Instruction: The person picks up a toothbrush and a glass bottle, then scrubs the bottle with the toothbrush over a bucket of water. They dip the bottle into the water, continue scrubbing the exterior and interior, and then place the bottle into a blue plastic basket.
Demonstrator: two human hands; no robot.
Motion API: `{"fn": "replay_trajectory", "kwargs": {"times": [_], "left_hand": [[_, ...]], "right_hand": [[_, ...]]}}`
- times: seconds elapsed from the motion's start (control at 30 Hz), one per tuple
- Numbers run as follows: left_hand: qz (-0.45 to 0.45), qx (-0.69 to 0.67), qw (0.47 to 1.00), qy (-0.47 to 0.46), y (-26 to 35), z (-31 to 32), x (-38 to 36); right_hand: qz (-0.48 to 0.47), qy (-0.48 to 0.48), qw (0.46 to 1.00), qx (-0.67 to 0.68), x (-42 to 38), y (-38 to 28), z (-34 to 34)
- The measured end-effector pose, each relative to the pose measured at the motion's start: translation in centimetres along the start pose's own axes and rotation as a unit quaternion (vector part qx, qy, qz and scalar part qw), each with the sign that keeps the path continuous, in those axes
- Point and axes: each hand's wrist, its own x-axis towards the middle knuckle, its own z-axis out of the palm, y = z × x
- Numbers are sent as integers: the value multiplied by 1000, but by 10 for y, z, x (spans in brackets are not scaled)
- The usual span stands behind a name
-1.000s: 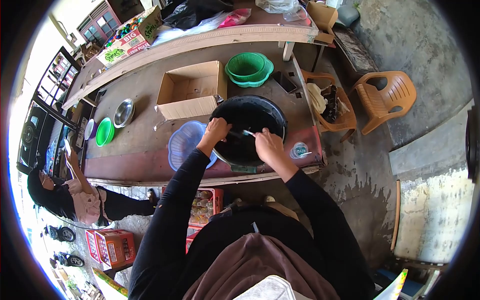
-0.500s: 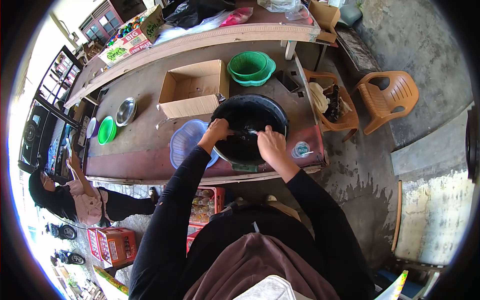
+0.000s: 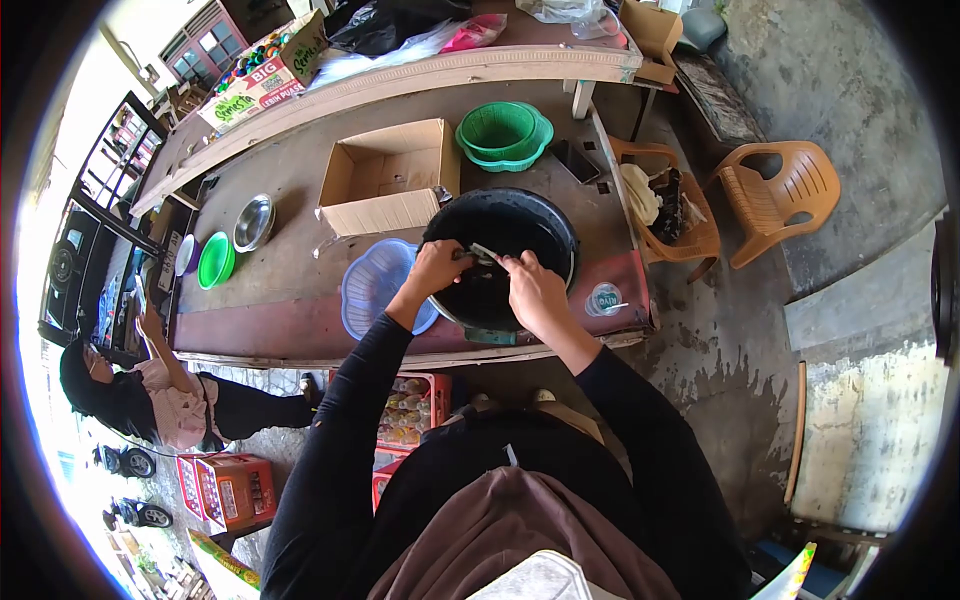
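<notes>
Both hands are over a large black basin (image 3: 455,312) on the table. My left hand (image 3: 437,268) is closed on one end of a small, pale, elongated thing (image 3: 484,252), too small to name. The fingers of my right hand (image 3: 536,289) are closed at its other end. Small whitish bits show in the dark inside of the basin beneath. A blue plastic basket (image 3: 370,290) stands against the basin's left side, next to my left forearm. To the right of my right hand is a clear plastic cup (image 3: 603,299).
An open cardboard box (image 3: 385,205), nested green baskets (image 3: 510,150) and a phone (image 3: 575,162) lie behind the basin. A metal bowl (image 3: 254,222) and a green bowl (image 3: 215,260) stand at left. Another person (image 3: 170,400) is at the far left. Orange chairs (image 3: 780,195) stand at right.
My hands have come closer together and slightly higher over the basin. The pale thing between them now shows more clearly, tilted. The other objects stay in place.
</notes>
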Motion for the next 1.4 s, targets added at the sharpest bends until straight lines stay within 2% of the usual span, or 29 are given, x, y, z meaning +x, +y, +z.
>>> {"fn": "replay_trajectory", "kwargs": {"times": [0.07, 0.13, 0.2, 0.3, 0.4, 0.43, 0.47, 0.53, 0.6, 0.67, 0.73, 0.93, 1.0, 1.07, 1.17, 1.23, 1.4], "left_hand": [[-25, -94, 994, 57, -1, -5, -9], [-21, -122, 989, 82, 0, -12, -21], [-15, -148, 983, 108, -2, -20, -30], [-84, -224, 950, 200, -8, -27, -47], [-47, -238, 948, 208, -22, -27, -59], [-92, -161, 969, 165, -22, -30, -64], [-91, -161, 968, 168, -22, -29, -68], [-50, -163, 967, 189, -18, -23, -72], [-56, -160, 965, 201, -7, -22, -77], [-27, -32, 976, 216, 8, -26, -84], [-16, -46, 973, 225, 11, -19, -90], [88, -19, 964, 249, 24, -7, -103], [100, -22, 965, 240, 26, -3, -109], [166, 22, 958, 234, 32, -4, -115], [203, 52, 958, 194, 39, -9, -124], [234, 84, 956, 153, 43, -14, -130], [267, 101, 950, 127, 48, -19, -132]], "right_hand": [[42, -12, 999, -8, 5, 10, 6], [67, -30, 996, -42, 14, 21, 7], [42, 7, 999, -8, 13, 18, 8], [-38, 43, 996, 74, 5, -6, 1], [-5, 44, 998, 49, 12, 5, 15], [17, 39, 999, 33, 17, 9, 20], [14, 40, 999, 33, 16, 11, 26], [-27, 17, 997, 75, 7, -1, 14], [-50, 24, 994, 91, 3, -7, 12], [-36, 10, 997, 72, 3, 5, 11], [14, -45, 999, -13, 10, 24, 14], [-53, -24, 991, 124, -1, -3, -1], [-46, -41, 997, 55, 8, 15, 11], [-8, -65, 997, -30, 18, 36, 28], [-55, -51, 997, 33, 16, 23, 4], [-84, -125, 979, 135, 17, 6, -18], [-12, -148, 988, 34, 39, 31, -9]]}}
